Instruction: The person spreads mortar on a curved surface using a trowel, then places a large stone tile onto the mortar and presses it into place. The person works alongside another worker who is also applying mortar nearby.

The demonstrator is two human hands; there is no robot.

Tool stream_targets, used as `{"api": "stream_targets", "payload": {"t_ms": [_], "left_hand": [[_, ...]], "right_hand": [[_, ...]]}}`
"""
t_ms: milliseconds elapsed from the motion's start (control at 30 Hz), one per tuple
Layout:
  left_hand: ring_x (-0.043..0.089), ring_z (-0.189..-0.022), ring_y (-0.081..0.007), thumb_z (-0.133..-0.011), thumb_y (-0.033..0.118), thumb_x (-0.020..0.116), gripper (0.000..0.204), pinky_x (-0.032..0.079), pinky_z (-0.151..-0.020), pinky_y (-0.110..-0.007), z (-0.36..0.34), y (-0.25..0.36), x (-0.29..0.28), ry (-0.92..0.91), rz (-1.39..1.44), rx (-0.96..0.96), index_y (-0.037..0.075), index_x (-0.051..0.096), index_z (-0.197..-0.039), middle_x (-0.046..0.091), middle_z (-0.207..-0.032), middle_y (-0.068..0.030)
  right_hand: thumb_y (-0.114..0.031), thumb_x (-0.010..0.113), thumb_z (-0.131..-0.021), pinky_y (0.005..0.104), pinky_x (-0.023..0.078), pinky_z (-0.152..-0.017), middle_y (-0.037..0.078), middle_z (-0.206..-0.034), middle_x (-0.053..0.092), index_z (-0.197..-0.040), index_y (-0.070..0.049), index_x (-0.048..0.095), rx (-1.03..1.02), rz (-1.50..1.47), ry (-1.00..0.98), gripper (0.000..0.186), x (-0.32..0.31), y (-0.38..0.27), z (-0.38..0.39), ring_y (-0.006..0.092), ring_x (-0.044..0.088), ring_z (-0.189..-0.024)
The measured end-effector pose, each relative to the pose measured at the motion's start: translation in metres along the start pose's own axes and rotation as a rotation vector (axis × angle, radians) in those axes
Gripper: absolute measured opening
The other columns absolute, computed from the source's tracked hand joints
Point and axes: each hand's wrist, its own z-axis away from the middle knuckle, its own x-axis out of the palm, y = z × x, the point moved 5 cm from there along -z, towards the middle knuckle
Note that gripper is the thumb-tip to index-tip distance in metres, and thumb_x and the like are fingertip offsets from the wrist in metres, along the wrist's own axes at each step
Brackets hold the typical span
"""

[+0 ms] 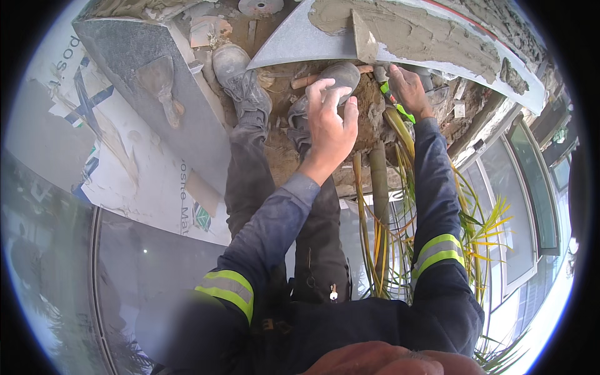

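A pale slab spread with wet grey mortar lies across the far side. My right hand is closed with curled fingers at the slab's near edge; what they hold, if anything, is hidden. Beside it is a green, black and red handle-like object. A flat, mortar-coated triangular blade stands against the slab edge, left of that hand. My left hand is raised above my shoe, open, its dusty fingers bent and apart, with nothing in it. Behind its fingertips, a wooden handle lies partly hidden on the ground.
On the left stands a grey slab with a wooden-handled scraper resting on it. White printed sheeting lies beneath. My shoes are on rubble. Plant stalks rise beside my right arm, with windows farther right.
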Motion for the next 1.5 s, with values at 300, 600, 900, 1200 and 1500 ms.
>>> {"api": "stream_targets", "payload": {"t_ms": [300,600,900,1200,1500], "left_hand": [[0.058,-0.117,-0.0358,-0.090,0.009,0.070,0.018,0.046,-0.101,-0.045,0.006,0.006,0.000,0.005,-0.025,0.068,0.000,0.071,-0.105,0.058,-0.125,-0.0180],[0.057,-0.116,-0.0376,-0.089,0.007,0.071,0.020,0.044,-0.100,-0.047,0.005,0.000,-0.004,0.008,0.015,0.065,-0.002,0.068,-0.106,0.055,-0.127,-0.0203],[0.056,-0.120,-0.0364,-0.094,0.008,0.067,0.020,0.044,-0.104,-0.046,0.000,0.016,0.003,-0.097,-0.053,0.061,-0.002,0.070,-0.111,0.055,-0.128,-0.0193],[0.055,-0.121,-0.0359,-0.094,0.007,0.067,0.021,0.043,-0.105,-0.047,0.012,0.018,0.021,-0.208,-0.112,0.114,-0.002,0.069,-0.113,0.055,-0.128,-0.0192],[0.055,-0.122,-0.0350,-0.094,0.009,0.066,0.021,0.043,-0.105,-0.046,0.009,0.035,0.030,-0.283,-0.204,0.160,-0.002,0.069,-0.112,0.054,-0.130,-0.0194]], "right_hand": [[-0.049,0.055,-0.104,0.0518,0.054,-0.082,0.019,-0.096,0.073,-0.109,-0.009,0.074,-0.311,0.946,-0.057,0.044,-0.013,-0.078,-0.029,0.0418,0.069,-0.093],[-0.042,0.062,-0.101,0.0485,0.057,-0.076,0.011,-0.105,0.073,-0.114,-0.011,0.071,-0.205,0.874,0.561,0.035,-0.074,0.007,0.053,0.0370,0.072,-0.091],[-0.040,0.061,-0.101,0.0469,0.058,-0.070,0.012,-0.100,0.067,-0.113,-0.010,0.066,-0.364,0.838,0.427,0.032,0.004,-0.015,0.035,0.0358,0.071,-0.083],[-0.037,0.065,-0.103,0.0339,0.053,-0.058,0.011,-0.083,0.071,-0.106,0.002,0.067,0.215,-0.163,0.749,0.039,-0.165,0.084,0.083,0.0185,0.065,-0.063],[-0.039,0.053,-0.109,0.0306,0.045,-0.055,0.003,-0.073,0.062,-0.116,0.001,0.071,0.280,-0.273,0.816,0.044,-0.298,0.152,0.062,0.0112,0.054,-0.060]]}}
